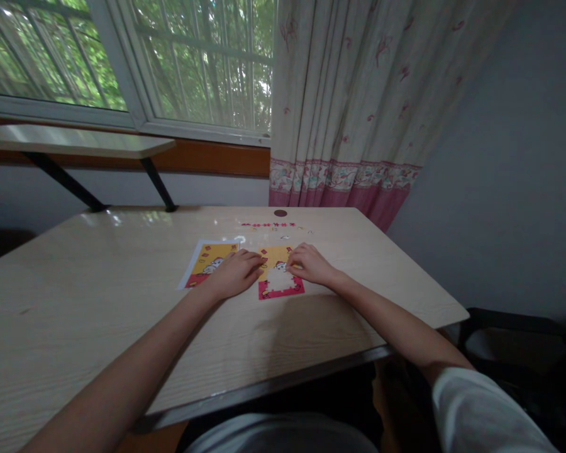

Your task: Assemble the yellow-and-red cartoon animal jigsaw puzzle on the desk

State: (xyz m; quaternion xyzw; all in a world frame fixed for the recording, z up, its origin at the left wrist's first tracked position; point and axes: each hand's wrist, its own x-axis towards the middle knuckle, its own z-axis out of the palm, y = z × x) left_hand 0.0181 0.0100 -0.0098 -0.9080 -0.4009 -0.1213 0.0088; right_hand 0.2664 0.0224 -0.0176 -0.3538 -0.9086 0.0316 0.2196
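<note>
A partly assembled jigsaw puzzle (281, 292) in yellow and red lies flat on the table, with a gap in its lower middle and a white cartoon animal's head above the gap. My left hand (239, 273) rests at the puzzle's left edge, its fingers stretched onto the yellow part. At the right edge, my right hand (310, 264) has its fingers bent and pressed together; whatever lies under the fingertips is hidden. Left of the puzzle is a printed picture sheet (195, 265) of the same design, partly covered by my left hand.
Behind the puzzle, loose red puzzle pieces (268, 224) form a row, with several paler pieces around them. A round cable-hole cover (280, 213) sits near the table's (207, 352) back edge. A raised shelf (80, 139) stands at the left; a curtain (339, 113) hangs behind.
</note>
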